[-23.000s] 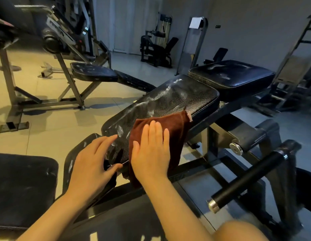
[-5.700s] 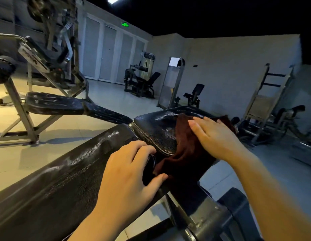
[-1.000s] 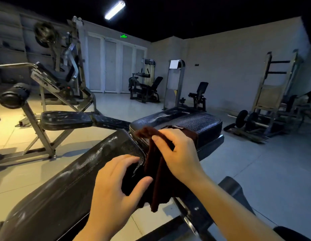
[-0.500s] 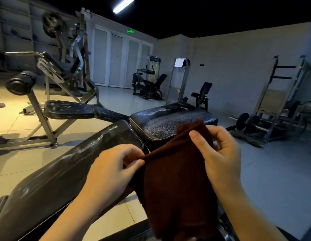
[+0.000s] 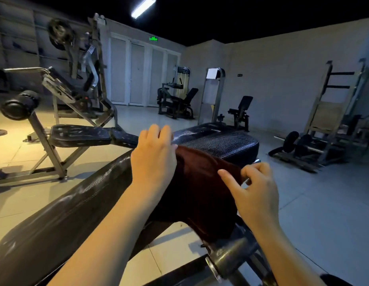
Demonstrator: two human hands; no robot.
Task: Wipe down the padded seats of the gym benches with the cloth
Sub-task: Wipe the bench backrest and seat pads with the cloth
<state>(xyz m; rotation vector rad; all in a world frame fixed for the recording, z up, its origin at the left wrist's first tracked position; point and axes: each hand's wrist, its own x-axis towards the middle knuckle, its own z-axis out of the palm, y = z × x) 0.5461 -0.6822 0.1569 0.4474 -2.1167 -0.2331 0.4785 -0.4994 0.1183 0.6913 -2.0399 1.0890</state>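
Our left hand (image 5: 153,159) lies flat on the soft brown cloth (image 5: 200,188). Our right hand (image 5: 254,193) pinches its right edge. The cloth hangs over the bumpy black seat (image 5: 220,144), with open floor (image 5: 315,213) on the right.

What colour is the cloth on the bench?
Dark reddish-brown, a maroon shade; the cloth shows in the head view.

Cloth (image 5: 200,182) draped on bench pad (image 5: 225,141)

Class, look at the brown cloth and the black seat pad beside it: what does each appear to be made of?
The cloth looks like soft terry or microfibre: matt, fuzzy, draping in folds. The seat pad looks like vinyl or faux leather over padding: glossy black, pebbled grain, with a stitched edge. Which leather type cannot be told.
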